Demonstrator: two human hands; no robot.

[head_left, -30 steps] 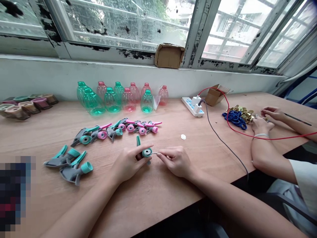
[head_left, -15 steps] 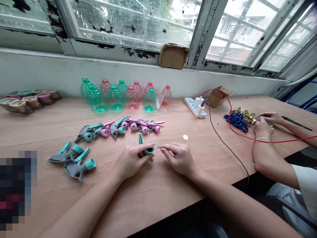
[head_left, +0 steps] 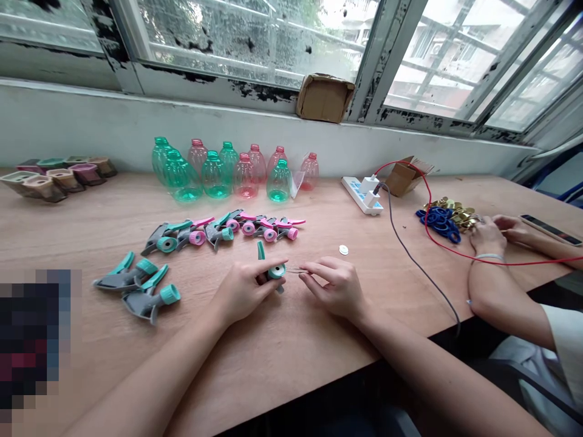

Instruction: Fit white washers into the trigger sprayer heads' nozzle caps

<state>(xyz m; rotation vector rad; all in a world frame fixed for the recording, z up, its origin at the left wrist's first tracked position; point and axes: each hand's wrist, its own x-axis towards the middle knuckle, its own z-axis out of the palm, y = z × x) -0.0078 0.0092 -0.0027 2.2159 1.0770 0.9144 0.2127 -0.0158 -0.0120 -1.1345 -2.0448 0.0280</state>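
Note:
My left hand (head_left: 243, 288) is shut around a grey trigger sprayer head with a teal nozzle (head_left: 276, 271), its teal lever standing up past my fingers. My right hand (head_left: 334, 288) pinches a thin metal piece (head_left: 296, 270), possibly tweezers, and its tip sits just beside the nozzle. A row of sprayer heads with pink or teal nozzles (head_left: 223, 232) lies on the wooden table (head_left: 291, 340) beyond my hands. Several larger teal ones (head_left: 136, 288) lie to my left. A small white disc (head_left: 343, 249) is nearest my right hand.
Teal and pink plastic bottles (head_left: 218, 173) stand along the wall. To the right are a power strip (head_left: 362, 195), red and grey cables, blue rings and gold caps (head_left: 449, 217). A co-worker's hands (head_left: 494, 233) work there, next to a phone (head_left: 551, 229).
My right hand has drawn slightly to the right, away from the nozzle. The co-worker's hands have shifted, and the whole view has tilted a little.

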